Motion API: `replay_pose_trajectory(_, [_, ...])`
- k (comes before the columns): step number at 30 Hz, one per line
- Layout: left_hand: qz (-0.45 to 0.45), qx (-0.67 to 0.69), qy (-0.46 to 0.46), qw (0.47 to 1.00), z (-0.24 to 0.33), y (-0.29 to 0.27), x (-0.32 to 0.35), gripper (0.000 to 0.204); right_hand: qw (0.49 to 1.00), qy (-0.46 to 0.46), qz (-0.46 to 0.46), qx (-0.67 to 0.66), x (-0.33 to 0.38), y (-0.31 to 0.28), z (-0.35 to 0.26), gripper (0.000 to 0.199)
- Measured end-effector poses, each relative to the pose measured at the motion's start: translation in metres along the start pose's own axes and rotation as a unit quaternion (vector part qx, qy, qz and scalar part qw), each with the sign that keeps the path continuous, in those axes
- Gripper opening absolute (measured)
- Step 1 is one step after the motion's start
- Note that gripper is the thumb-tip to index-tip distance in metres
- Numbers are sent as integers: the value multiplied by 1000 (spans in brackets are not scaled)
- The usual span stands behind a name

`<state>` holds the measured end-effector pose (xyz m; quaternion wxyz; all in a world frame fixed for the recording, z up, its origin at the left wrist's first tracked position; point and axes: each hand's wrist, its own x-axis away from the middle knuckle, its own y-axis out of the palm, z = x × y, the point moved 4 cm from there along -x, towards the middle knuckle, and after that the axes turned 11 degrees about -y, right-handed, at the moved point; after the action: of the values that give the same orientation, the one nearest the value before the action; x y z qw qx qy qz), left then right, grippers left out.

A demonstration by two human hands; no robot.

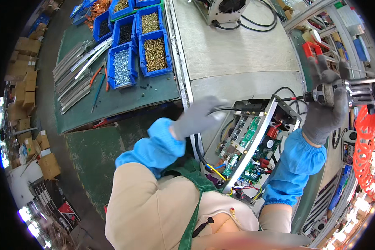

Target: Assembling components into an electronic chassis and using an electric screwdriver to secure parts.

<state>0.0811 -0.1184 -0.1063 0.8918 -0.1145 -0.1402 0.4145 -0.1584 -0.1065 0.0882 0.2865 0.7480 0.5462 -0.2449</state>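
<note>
My right hand [324, 114], in a grey glove, is closed around a silver and black power screwdriver [356, 92], which lies level with its dark bit pointing left. Below and left of it stands an open metal chassis [254, 143] with green circuit boards, red parts and coloured wires, crossed by a pale metal bar. Beside the chassis's upper left corner is my left hand [200, 117], gloved in grey and smeared by motion. Its fingertips are close to a black cable [223, 109]; whether they touch it I cannot tell.
Blue bins [155, 52] of screws and fasteners stand on the green table [154, 93] at the left, beside metal strips [77, 75] and orange-handled pliers [96, 76]. Another machine with a fan [231, 6] sits at the far end of the bench. A coiled orange hose [364, 146] hangs at right.
</note>
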Motion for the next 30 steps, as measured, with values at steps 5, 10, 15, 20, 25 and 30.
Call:
replay_pose_trajectory(5, [412,-137,-80,897,-68,-110,63,19,984,-74,60,152,-3,-15,-26,42])
replay_pose_trajectory(10, [389,-389,-76,831,-108,-134,53,17,986,-105,-28,-123,-14,-6,-69,42])
replay_pose_trajectory(15, [328,-454,-93,823,-127,-135,36,12,985,-161,-52,-36,12,-14,-106,64])
replay_pose_trajectory(20, [342,-220,-35,913,-61,-121,20,13,982,-169,-82,-16,28,-20,-127,75])
replay_pose_trajectory(25, [-15,274,6,962,55,-26,-10,24,980,-182,-1,-83,51,-18,-134,75])
replay_pose_trajectory(30, [-64,225,184,955,130,25,-16,46,965,-223,125,59,61,-19,-135,76])
